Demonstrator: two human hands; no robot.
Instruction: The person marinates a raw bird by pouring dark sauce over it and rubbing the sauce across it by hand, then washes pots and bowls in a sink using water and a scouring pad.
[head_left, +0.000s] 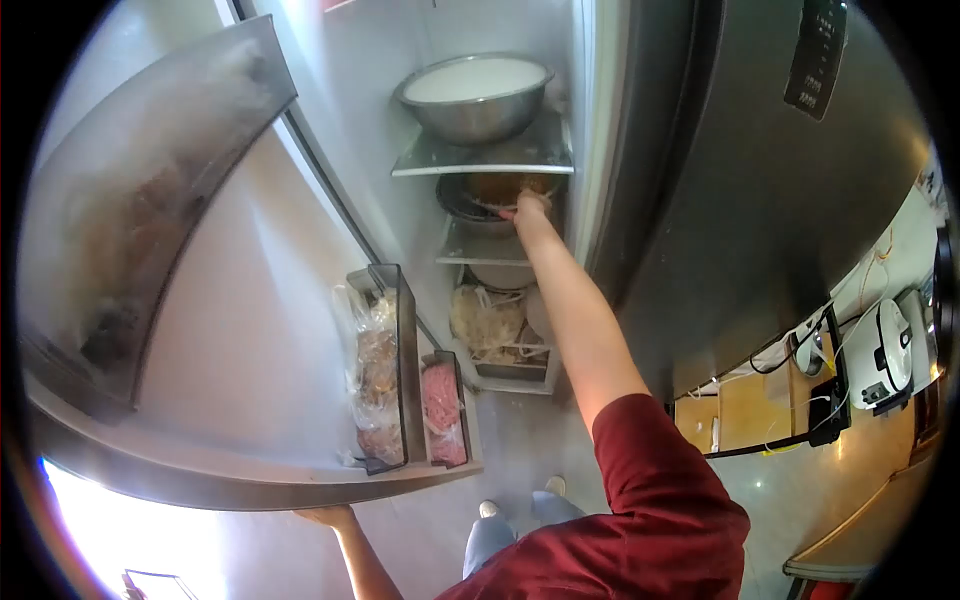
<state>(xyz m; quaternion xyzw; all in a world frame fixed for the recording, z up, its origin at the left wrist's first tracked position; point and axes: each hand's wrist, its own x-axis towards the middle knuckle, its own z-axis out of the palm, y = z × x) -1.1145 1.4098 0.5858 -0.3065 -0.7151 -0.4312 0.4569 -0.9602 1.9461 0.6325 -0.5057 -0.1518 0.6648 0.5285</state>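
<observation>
My right hand (530,205) reaches into the open fridge, at the rim of a dark bowl (460,198) on the middle shelf; something brown shows in or behind the bowl, and my fingertips are too small to make out clearly. Above it, a large metal bowl (478,120) with white contents sits on the upper shelf (490,158). My left hand (328,515) is at the lower edge of the fridge door (260,490), its fingers mostly hidden behind that edge.
Door bins hold bagged food (378,370) and a pink package (441,400). Plastic bags (490,322) fill the lowest compartment. A dark closed door (770,190) stands to the right, with a white appliance (882,350) and cables beyond it.
</observation>
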